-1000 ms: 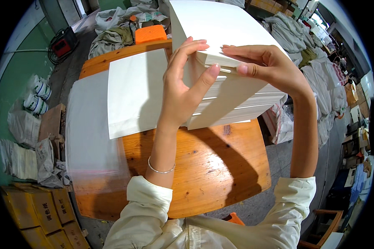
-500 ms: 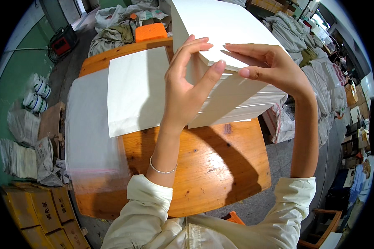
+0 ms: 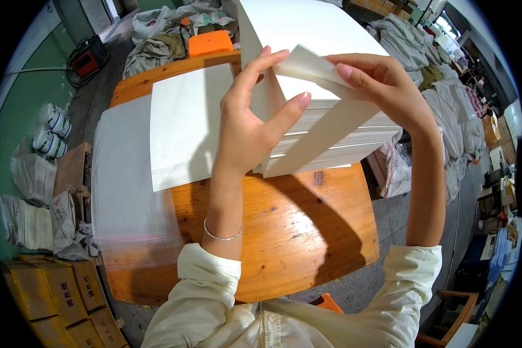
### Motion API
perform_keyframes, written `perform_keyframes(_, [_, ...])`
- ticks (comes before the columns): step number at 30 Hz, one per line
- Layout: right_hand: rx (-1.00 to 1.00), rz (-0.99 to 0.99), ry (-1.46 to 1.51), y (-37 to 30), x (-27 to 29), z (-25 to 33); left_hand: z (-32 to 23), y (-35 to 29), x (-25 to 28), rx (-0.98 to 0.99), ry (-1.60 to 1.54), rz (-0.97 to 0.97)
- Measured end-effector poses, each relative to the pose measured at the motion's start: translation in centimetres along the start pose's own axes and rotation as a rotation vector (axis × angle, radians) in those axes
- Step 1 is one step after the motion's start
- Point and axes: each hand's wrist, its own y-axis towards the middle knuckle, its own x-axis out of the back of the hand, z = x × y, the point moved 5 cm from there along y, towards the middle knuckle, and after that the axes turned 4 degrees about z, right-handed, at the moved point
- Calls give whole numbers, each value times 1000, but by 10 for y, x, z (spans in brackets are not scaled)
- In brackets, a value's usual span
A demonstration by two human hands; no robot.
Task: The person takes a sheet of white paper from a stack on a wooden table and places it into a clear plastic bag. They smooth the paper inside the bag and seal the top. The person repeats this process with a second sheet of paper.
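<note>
A tall stack of white paper (image 3: 336, 32) stands on the wooden table (image 3: 296, 232), its near face showing several layers. My right hand (image 3: 383, 87) pinches the near edge of the top paper between thumb and fingers. A corner flap of that paper (image 3: 307, 65) is bent up and back; how many sheets it holds I cannot tell. At the stack's near left corner is my left hand (image 3: 252, 119), thumb and fingers spread apart, the fingertips beside the raised flap. A separate white sheet or thin pile (image 3: 185, 127) lies left of the stack.
Clear plastic bags (image 3: 130, 191) lie flat along the table's left side. An orange stool (image 3: 210, 43) stands beyond the far edge. Yellow cartons (image 3: 64, 293) are piled at lower left, and grey cloth-like bundles (image 3: 452, 122) line the right side.
My right hand has closed on the paper's near edge and raised it, so a corner now folds upward. My left hand has shifted slightly left, its thumb lower against the stack.
</note>
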Motion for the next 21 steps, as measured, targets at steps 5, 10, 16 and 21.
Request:
perform_keyframes(5, [403, -398, -331, -10, -8, 15, -3, 1, 2, -2, -64, -41])
perform_keyframes(10, [526, -309, -678, -14, -18, 26, -2, 1, 3, -13, -155, -99])
perform_keyframes(16, [520, -258, -537, -10, -13, 31, -3, 1, 2, 8, -192, -124])
perform_keyframes(21, [463, -293, -538, -10, -11, 27, -2, 1, -2, 58, -239, -141])
